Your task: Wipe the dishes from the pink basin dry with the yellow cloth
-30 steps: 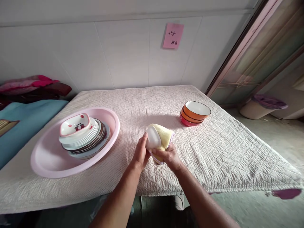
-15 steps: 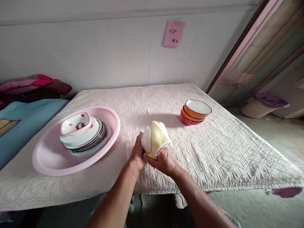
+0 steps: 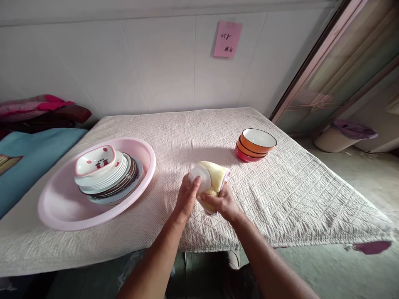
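Observation:
Above the near part of the table, my left hand [image 3: 186, 197] grips a small white bowl [image 3: 200, 177], its thumb pressed on the outside. My right hand [image 3: 227, 203] is closed on a yellow cloth [image 3: 215, 172] with a purple-white edge, which lies against the bowl's right side. The cloth hides part of the bowl. To the right stands a stack of bowls [image 3: 257, 143], orange ones with a white inside on top of a red one. On the left, a pink basin [image 3: 57, 214] holds stacked plates [image 3: 126, 180] with a cartoon-printed dish [image 3: 95, 161] on top.
A quilted white cloth [image 3: 296, 203] covers the table. Blue fabric [image 3: 37, 160] and dark red and pink items [image 3: 43, 110] lie at the left. A pink note [image 3: 227, 39] is stuck to the wall behind. A bin [image 3: 338, 137] stands on the floor at right.
The bowl has turned in my hands so its rounded outside shows more. My left thumb now lies across it, and the cloth has shifted and folded toward the right.

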The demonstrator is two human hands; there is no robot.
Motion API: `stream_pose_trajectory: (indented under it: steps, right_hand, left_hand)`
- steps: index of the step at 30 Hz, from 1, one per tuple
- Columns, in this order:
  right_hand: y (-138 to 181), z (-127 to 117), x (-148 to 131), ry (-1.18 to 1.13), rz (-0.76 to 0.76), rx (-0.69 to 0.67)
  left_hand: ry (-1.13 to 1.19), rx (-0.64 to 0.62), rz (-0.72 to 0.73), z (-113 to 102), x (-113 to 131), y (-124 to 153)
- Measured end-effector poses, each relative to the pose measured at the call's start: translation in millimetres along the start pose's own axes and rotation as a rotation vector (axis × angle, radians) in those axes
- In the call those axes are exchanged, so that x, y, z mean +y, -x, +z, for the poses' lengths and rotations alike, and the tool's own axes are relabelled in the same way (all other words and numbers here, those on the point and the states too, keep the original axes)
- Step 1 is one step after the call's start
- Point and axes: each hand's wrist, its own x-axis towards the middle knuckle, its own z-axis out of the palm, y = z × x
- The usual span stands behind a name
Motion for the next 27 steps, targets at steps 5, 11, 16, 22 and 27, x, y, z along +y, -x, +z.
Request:
stream_pose_trajectory:
  steps: [5, 11, 16, 22, 27]
  right_hand:
    - [2, 8, 4, 0.236, -0.119, -0.045]
    - [1, 5, 12, 0.769, -0.387, -0.027]
    - [1, -1, 17, 0.467, -0.201, 0.042]
    - [2, 1, 5, 0.049, -0.035, 0.007]
    - [5, 7, 5, 0.42, -0.139, -0.011]
  left_hand:
    - [0.382, -0.103, -0.198, 3, -3, -5]
    - [0.565, -0.074, -0.369, -1, -1, -10]
    - [0.431, -0.175, -0.353, 0, 0, -5]
    - [0.395, -0.093, -0.242, 8, -5, -2]
    - [0.531, -0.129, -0.321, 6, -5, -5]
